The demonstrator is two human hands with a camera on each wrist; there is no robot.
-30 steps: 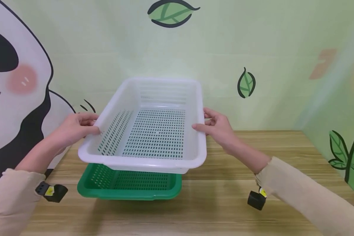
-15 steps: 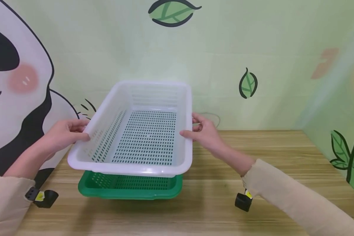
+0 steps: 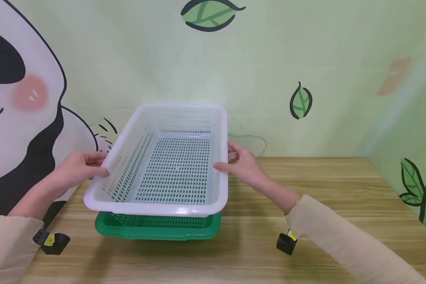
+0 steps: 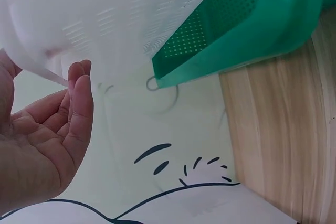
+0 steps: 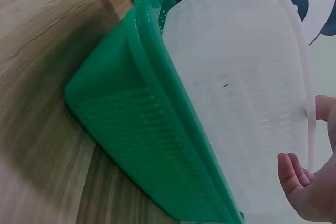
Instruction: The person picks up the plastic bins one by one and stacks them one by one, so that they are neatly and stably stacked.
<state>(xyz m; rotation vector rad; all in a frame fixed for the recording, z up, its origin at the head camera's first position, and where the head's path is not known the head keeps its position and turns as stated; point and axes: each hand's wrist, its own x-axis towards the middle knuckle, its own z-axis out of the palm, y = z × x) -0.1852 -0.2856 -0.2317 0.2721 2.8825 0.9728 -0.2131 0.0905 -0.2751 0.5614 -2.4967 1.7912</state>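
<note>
Head view: pale green wall mural (image 3: 255,59) with cartoon panda (image 3: 17,118) at left and leaf shapes; it fills the background behind everything.

Light wood-grain bench (image 3: 326,197) runs across the lower frame, meeting the wall at its far edge.

White perforated rectangular plastic basket (image 3: 163,161) held above the bench, roughly level, directly over a green perforated rectangular plastic basket (image 3: 156,228). White basket's underside sits partly down inside the green one; right wrist view shows white wall (image 5: 252,98) nested within green rim (image 5: 152,129). Whether the bottoms touch, cannot tell. Green basket rests flat on the bench.

Left hand (image 3: 79,167) at the white basket's left long rim, thumb on top, fingers under the lip: grip grasping the rim. Left wrist view shows fingers (image 4: 79,103) curled up against the white rim edge.

Right hand (image 3: 243,165) at the right long rim, thumb over the edge, fingers outside: grip grasping the rim likewise.

Beige sleeves on both forearms. Small black wrist devices with yellow tags, one under each wrist (image 3: 51,240) (image 3: 286,241).
</note>
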